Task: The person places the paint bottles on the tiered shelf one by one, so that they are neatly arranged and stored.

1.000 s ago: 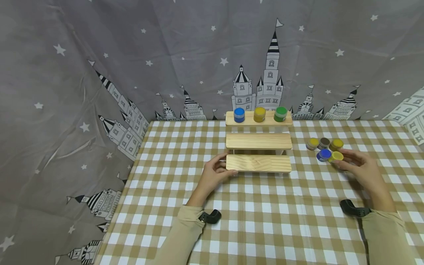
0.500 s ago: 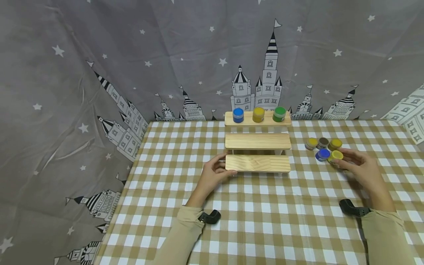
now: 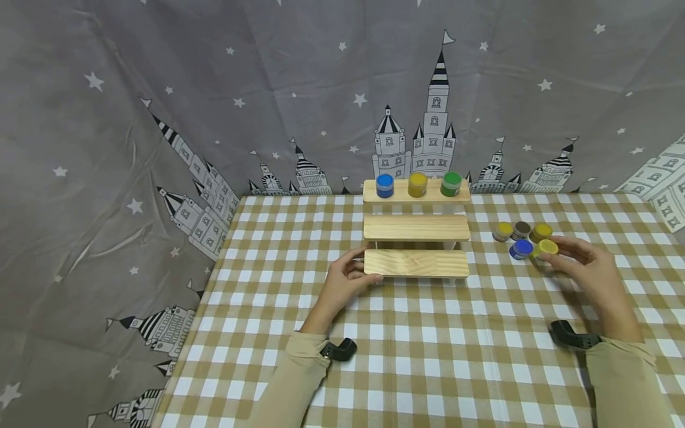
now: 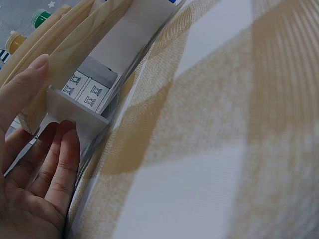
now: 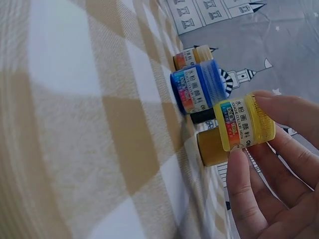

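The bright yellow jar [image 3: 546,247] was in the right hand [image 3: 594,276], over the counter [image 3: 428,356] to the right of the wooden rack [image 3: 416,263]. Its fingers were pinching the jar, the thumb on the near side and a fingertip across the lid, and from the wrist its printed label showed plainly. The jar leaned a little; whether its base was quite off the cloth, I couldn't tell.

Just beside it, on its left, stood a violet-blue jar [image 3: 521,249]. Close behind came an ochre jar [image 3: 542,232], then a brown-lidded jar [image 3: 521,230], then a yellow-lidded jar [image 3: 502,232] at the left end of the cluster.

The left hand [image 3: 342,280] held the left end of the rack's lowest step, thumb over the front edge and the other fingers curled in by the white support [image 4: 77,117]. The rack rose in three wooden steps, and along the top one stood a blue jar [image 3: 385,186], a mustard jar [image 3: 417,185] and a green jar [image 3: 451,184], spaced apart, left to right.

A tan-and-white checked cloth [image 3: 267,285] covered the counter. Beyond hung a grey curtain [image 3: 299,59] printed with stars and castles.
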`<action>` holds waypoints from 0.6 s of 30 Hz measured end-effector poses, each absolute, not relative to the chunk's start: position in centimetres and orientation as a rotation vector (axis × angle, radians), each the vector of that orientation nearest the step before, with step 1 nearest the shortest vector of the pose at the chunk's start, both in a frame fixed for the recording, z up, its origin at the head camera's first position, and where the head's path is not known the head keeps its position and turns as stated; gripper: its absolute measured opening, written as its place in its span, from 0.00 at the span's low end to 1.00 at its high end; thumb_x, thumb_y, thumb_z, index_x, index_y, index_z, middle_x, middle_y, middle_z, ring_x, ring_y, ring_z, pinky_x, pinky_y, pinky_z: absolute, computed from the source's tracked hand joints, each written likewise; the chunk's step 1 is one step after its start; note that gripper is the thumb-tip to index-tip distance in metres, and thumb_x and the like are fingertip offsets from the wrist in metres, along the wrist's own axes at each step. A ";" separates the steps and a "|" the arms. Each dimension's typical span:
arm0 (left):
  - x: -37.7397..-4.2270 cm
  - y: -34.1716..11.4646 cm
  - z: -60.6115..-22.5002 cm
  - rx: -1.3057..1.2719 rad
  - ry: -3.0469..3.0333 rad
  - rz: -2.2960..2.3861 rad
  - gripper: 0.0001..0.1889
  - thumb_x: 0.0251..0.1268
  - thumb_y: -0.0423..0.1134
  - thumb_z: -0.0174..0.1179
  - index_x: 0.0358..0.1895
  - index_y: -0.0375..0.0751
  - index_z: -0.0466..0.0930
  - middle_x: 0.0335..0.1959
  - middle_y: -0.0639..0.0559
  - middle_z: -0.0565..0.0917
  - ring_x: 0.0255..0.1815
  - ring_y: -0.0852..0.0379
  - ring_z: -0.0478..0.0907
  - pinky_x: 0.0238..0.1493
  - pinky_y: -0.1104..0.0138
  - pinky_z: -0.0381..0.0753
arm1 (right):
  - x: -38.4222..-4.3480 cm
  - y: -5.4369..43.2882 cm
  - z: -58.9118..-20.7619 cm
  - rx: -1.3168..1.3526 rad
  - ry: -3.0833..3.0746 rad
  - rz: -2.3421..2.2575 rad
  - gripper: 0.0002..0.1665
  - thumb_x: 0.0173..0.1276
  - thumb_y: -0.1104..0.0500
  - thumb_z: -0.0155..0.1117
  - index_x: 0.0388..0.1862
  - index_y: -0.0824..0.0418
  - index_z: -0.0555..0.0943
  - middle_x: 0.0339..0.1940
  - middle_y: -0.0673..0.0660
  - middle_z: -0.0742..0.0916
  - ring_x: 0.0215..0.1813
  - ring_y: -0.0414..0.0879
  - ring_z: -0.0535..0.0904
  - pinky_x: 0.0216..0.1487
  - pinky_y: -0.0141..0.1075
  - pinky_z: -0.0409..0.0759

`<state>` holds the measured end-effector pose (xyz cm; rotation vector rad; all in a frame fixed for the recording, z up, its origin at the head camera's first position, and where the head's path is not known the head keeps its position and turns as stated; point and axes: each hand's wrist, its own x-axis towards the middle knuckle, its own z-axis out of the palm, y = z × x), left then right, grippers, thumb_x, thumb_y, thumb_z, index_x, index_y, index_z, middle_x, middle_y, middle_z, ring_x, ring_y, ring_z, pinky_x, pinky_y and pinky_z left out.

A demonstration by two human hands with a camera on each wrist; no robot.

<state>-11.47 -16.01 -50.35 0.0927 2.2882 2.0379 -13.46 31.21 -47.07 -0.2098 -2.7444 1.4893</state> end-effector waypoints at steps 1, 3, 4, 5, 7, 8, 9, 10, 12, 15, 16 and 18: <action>-11.5 -16.0 -50.3 0.095 2.287 2.040 0.38 0.53 0.31 0.79 0.71 0.40 0.75 0.51 0.37 0.86 0.40 0.58 0.85 0.46 0.70 0.91 | -13.4 31.2 -47.0 -0.216 -2.742 1.484 0.36 0.70 0.45 0.73 0.71 0.60 0.76 0.43 0.20 0.77 0.49 0.17 0.72 0.44 0.09 0.68; -11.4 -16.0 -50.3 0.100 2.287 2.042 0.38 0.53 0.31 0.79 0.71 0.40 0.75 0.51 0.37 0.85 0.40 0.59 0.85 0.46 0.70 0.91 | -13.3 31.1 -46.8 -0.228 -2.745 1.466 0.37 0.69 0.44 0.72 0.72 0.59 0.76 0.44 0.20 0.77 0.50 0.17 0.71 0.54 0.12 0.71; -11.4 -16.0 -50.3 0.102 2.287 2.043 0.38 0.53 0.31 0.79 0.71 0.40 0.75 0.51 0.36 0.85 0.40 0.59 0.85 0.46 0.70 0.91 | -13.3 31.0 -46.7 -0.227 -2.742 1.470 0.37 0.70 0.44 0.72 0.72 0.59 0.76 0.44 0.21 0.77 0.51 0.18 0.70 0.63 0.17 0.72; -11.4 -16.0 -50.3 0.108 2.288 2.043 0.38 0.53 0.31 0.79 0.71 0.39 0.75 0.51 0.36 0.85 0.40 0.60 0.85 0.46 0.70 0.91 | -13.2 31.0 -46.7 -0.235 -2.739 1.471 0.37 0.70 0.44 0.72 0.72 0.59 0.76 0.44 0.21 0.77 0.52 0.18 0.70 0.71 0.24 0.72; -11.4 -15.9 -50.3 0.120 2.290 2.043 0.38 0.54 0.31 0.78 0.71 0.39 0.74 0.52 0.36 0.85 0.41 0.60 0.85 0.46 0.70 0.91 | -13.1 30.9 -46.5 -0.250 -2.735 1.475 0.38 0.70 0.43 0.71 0.73 0.59 0.75 0.45 0.22 0.76 0.55 0.19 0.69 0.82 0.42 0.66; -11.4 -15.9 -50.3 0.124 2.290 2.043 0.38 0.54 0.31 0.78 0.72 0.39 0.74 0.52 0.36 0.85 0.42 0.61 0.85 0.46 0.70 0.91 | -13.1 30.8 -46.4 -0.252 -2.728 1.487 0.38 0.71 0.43 0.71 0.73 0.59 0.75 0.45 0.22 0.76 0.57 0.20 0.69 0.84 0.53 0.62; -11.4 -15.9 -50.3 0.127 2.290 2.043 0.39 0.54 0.31 0.78 0.72 0.39 0.74 0.52 0.36 0.85 0.42 0.61 0.86 0.46 0.70 0.91 | -13.1 30.8 -46.3 -0.254 -2.723 1.492 0.38 0.71 0.43 0.71 0.74 0.59 0.75 0.45 0.23 0.76 0.57 0.21 0.68 0.84 0.61 0.59; -11.4 -15.9 -50.3 0.132 2.291 2.042 0.38 0.55 0.31 0.78 0.72 0.39 0.74 0.53 0.35 0.85 0.42 0.61 0.86 0.46 0.70 0.91 | -13.0 30.7 -46.2 -0.255 -2.722 1.496 0.38 0.71 0.43 0.71 0.74 0.59 0.75 0.46 0.23 0.76 0.58 0.21 0.68 0.84 0.63 0.57; -11.4 -15.9 -50.3 0.131 2.292 2.040 0.38 0.55 0.31 0.78 0.72 0.40 0.74 0.53 0.36 0.85 0.42 0.61 0.86 0.47 0.70 0.91 | -13.0 30.5 -46.0 -0.243 -2.734 1.491 0.39 0.71 0.43 0.71 0.74 0.59 0.74 0.47 0.23 0.76 0.61 0.23 0.68 0.83 0.64 0.57; -11.4 -15.9 -50.2 0.120 2.297 2.034 0.39 0.54 0.32 0.78 0.72 0.40 0.74 0.52 0.36 0.85 0.42 0.60 0.85 0.46 0.70 0.91 | -13.1 30.1 -45.4 -0.197 -2.758 1.473 0.38 0.71 0.42 0.71 0.74 0.57 0.75 0.48 0.21 0.76 0.60 0.20 0.67 0.82 0.44 0.66; -11.4 -15.9 -50.2 0.121 2.300 2.034 0.38 0.55 0.32 0.78 0.72 0.40 0.74 0.52 0.36 0.85 0.42 0.60 0.85 0.46 0.70 0.91 | -13.2 29.9 -45.3 -0.167 -2.752 1.477 0.37 0.71 0.43 0.71 0.73 0.58 0.76 0.48 0.21 0.77 0.60 0.20 0.68 0.78 0.34 0.69; -11.4 -15.9 -50.1 0.111 2.301 2.033 0.38 0.54 0.31 0.79 0.71 0.39 0.74 0.52 0.37 0.85 0.42 0.60 0.85 0.46 0.70 0.91 | -13.4 29.4 -44.8 -0.105 -2.727 1.486 0.34 0.70 0.47 0.73 0.70 0.59 0.78 0.48 0.21 0.79 0.57 0.19 0.70 0.65 0.18 0.71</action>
